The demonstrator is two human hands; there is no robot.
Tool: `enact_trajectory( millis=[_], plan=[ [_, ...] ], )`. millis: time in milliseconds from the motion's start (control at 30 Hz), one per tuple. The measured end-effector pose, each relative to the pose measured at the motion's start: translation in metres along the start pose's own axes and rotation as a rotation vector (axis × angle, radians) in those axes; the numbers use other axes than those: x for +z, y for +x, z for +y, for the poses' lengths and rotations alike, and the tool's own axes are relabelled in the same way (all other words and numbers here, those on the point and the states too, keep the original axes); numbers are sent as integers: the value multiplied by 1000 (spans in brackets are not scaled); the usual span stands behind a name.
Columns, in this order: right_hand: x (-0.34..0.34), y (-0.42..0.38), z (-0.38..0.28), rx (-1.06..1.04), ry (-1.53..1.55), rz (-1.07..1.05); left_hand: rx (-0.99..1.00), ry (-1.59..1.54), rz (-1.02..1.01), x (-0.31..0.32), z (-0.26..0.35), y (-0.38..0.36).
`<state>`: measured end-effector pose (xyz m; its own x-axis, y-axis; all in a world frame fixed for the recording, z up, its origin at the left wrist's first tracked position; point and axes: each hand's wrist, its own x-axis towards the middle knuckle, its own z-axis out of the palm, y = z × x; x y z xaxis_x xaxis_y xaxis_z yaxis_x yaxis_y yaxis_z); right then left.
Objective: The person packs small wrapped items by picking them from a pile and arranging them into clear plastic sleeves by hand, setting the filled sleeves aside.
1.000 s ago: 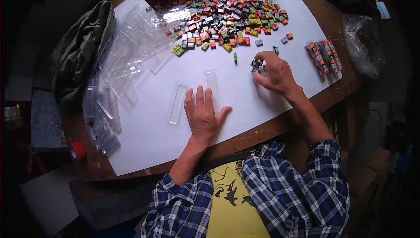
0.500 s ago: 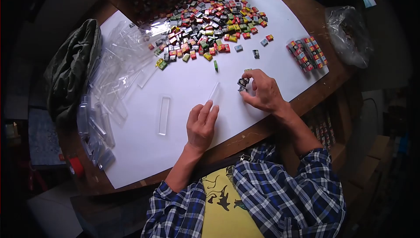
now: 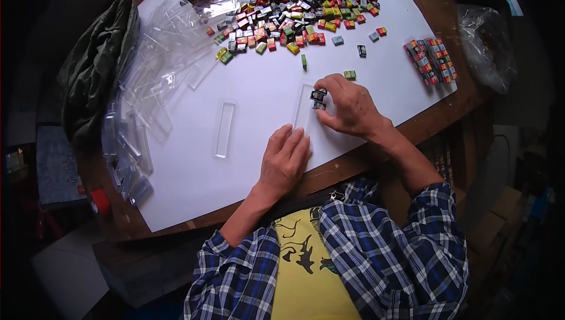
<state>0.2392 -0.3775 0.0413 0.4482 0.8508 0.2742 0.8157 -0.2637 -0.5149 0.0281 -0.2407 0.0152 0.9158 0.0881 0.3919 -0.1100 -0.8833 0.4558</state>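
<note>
My right hand pinches a few small black boxes in a short row between thumb and fingers. They hang over the right side of a narrow clear plastic case, at its far end. My left hand has its fingers around the near end of that case and holds it against the white sheet. Another clear plastic case lies on the sheet left of my left hand. A small green box is just beyond my right hand.
A heap of small colourful boxes covers the far side of the white sheet. Clear plastic pieces pile up at the left, beside dark green cloth. Packed rows of boxes and a plastic bag are at the right.
My right hand has brought the black boxes left to the clear case. The case has tipped from edge-on to flatter under my left hand. The whole view has shifted slightly.
</note>
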Motion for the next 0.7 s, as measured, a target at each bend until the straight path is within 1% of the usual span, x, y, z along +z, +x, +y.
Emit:
enact_trajectory(
  millis=[33,133,267,433,533,700],
  plan=[
    [3,3,-3,-2,4,-2,24,-2,3,4,0,0],
    [7,10,-11,80,-16,-159,49,-20,6,12,2,0],
    [10,5,-13,151,-11,-204,59,-56,2,16,2,0],
    [2,1,-17,190,-39,-205,74,-43,-17,12,2,2],
    [-3,3,-22,212,-75,-276,88,-42,-28,12,5,3],
    [-2,0,-16,232,-63,-246,83,-28,-32,10,3,2]
  ],
)
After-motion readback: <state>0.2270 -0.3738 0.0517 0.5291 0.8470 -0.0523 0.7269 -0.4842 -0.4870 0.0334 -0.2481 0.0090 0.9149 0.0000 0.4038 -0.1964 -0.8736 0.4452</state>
